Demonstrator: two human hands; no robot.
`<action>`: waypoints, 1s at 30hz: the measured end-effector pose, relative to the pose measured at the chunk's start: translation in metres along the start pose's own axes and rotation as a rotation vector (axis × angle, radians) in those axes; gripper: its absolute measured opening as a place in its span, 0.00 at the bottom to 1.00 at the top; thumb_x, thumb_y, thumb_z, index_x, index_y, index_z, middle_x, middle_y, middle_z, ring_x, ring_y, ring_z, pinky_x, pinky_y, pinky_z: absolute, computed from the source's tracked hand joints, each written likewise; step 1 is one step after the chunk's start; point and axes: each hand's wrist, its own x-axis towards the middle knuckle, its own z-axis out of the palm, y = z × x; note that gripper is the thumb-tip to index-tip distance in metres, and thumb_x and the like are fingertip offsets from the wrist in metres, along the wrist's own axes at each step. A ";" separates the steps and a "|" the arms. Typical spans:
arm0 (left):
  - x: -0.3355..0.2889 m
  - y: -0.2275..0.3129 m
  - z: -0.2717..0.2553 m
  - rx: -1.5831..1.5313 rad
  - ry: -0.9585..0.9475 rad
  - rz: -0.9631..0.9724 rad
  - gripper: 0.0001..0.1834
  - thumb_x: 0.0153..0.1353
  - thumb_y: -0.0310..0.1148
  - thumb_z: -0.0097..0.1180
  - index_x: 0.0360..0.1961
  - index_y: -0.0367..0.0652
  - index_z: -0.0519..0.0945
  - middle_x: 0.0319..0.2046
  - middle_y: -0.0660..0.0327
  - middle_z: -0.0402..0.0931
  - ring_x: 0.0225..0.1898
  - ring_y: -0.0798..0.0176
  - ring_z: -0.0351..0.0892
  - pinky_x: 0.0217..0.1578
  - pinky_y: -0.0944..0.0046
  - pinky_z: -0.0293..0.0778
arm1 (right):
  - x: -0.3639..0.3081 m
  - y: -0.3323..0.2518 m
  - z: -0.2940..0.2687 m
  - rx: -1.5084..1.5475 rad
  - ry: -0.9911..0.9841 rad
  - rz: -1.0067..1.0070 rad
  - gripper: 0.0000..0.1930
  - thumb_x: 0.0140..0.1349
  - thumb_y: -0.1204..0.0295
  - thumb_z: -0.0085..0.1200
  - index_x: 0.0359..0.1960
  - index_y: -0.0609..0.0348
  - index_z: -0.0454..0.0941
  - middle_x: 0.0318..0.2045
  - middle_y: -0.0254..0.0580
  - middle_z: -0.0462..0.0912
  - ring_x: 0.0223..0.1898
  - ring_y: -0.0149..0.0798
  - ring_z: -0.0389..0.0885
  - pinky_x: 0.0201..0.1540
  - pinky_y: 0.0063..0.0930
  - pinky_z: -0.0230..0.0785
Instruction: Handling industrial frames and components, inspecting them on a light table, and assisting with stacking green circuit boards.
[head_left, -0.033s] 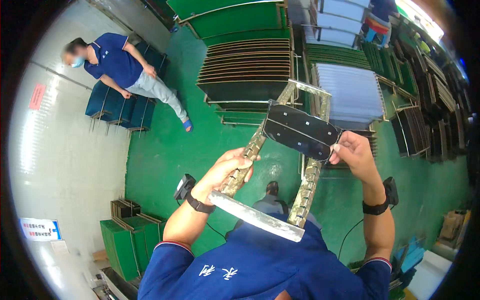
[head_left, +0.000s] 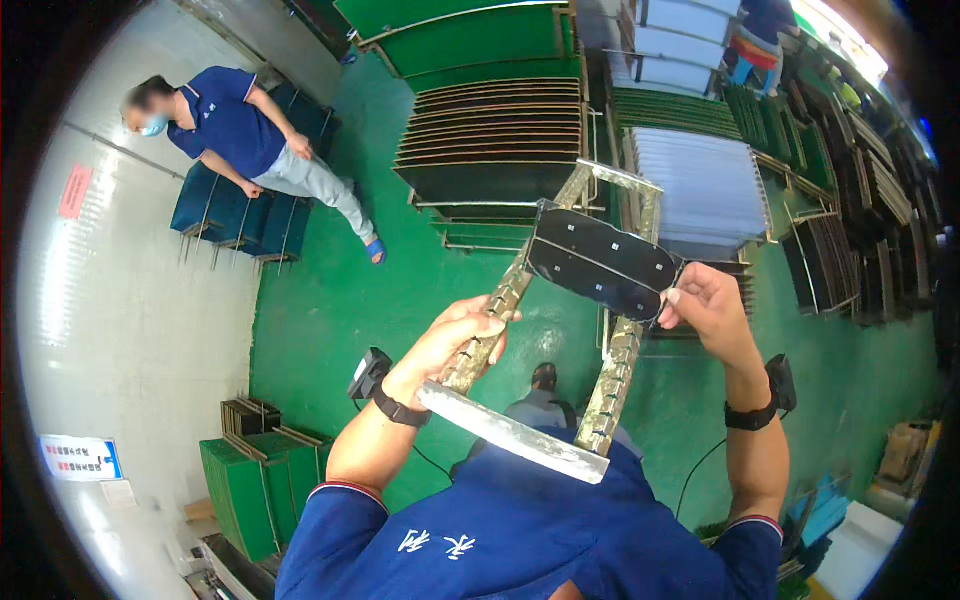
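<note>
While the left hand [head_left: 440, 345] curls its fingers around the slotted frame [head_left: 612, 385] at nine o'clock, apparently to steady it, the right hand [head_left: 708, 308] pinches the black panel [head_left: 600, 265] between thumb and fingertips at its four-o'clock edge, I judge to spare its face. The panel lies across the frame, toward one o'clock.

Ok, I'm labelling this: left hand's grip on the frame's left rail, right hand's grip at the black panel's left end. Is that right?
Not quite: the head view shows the grip of the right hand at the right end of the black panel. The grip of the left hand is on the frame's left rail.
</note>
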 end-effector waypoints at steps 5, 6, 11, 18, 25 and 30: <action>-0.001 0.000 0.001 0.016 0.007 -0.001 0.23 0.56 0.40 0.53 0.48 0.35 0.70 0.17 0.61 0.72 0.12 0.72 0.67 0.12 0.74 0.62 | 0.000 0.004 0.002 0.010 0.010 -0.019 0.04 0.61 0.78 0.51 0.30 0.66 0.72 0.24 0.40 0.79 0.26 0.28 0.79 0.30 0.18 0.73; -0.001 0.000 0.001 0.020 0.008 -0.001 0.23 0.56 0.40 0.53 0.48 0.36 0.70 0.17 0.62 0.72 0.13 0.72 0.67 0.12 0.74 0.62 | 0.000 0.004 0.002 0.009 0.005 -0.021 0.04 0.61 0.78 0.51 0.30 0.66 0.72 0.24 0.40 0.79 0.26 0.27 0.79 0.30 0.18 0.73; 0.000 -0.001 -0.001 0.021 -0.001 -0.010 0.23 0.55 0.40 0.53 0.48 0.36 0.71 0.17 0.62 0.72 0.13 0.72 0.67 0.12 0.74 0.62 | 0.002 0.000 0.005 -0.015 -0.003 -0.029 0.04 0.61 0.78 0.52 0.30 0.66 0.72 0.25 0.39 0.79 0.27 0.27 0.79 0.30 0.18 0.73; -0.002 0.003 0.004 0.038 0.013 0.004 0.23 0.56 0.40 0.54 0.48 0.36 0.71 0.17 0.62 0.72 0.13 0.72 0.68 0.11 0.73 0.62 | 0.005 0.002 0.005 0.017 -0.021 -0.015 0.02 0.61 0.79 0.50 0.31 0.66 0.73 0.26 0.40 0.80 0.27 0.28 0.80 0.30 0.18 0.73; -0.003 0.003 0.002 0.021 0.005 -0.006 0.23 0.56 0.40 0.54 0.48 0.35 0.72 0.18 0.62 0.72 0.13 0.72 0.68 0.11 0.73 0.63 | 0.006 0.002 0.000 0.010 -0.052 0.015 0.03 0.62 0.79 0.49 0.31 0.66 0.72 0.26 0.40 0.80 0.27 0.28 0.80 0.30 0.18 0.73; -0.004 0.006 0.005 0.034 0.028 -0.006 0.23 0.56 0.40 0.54 0.48 0.36 0.72 0.18 0.63 0.73 0.13 0.72 0.69 0.12 0.74 0.62 | 0.006 0.005 0.003 -0.026 -0.029 -0.002 0.03 0.62 0.79 0.51 0.31 0.65 0.72 0.25 0.39 0.79 0.27 0.27 0.80 0.30 0.18 0.73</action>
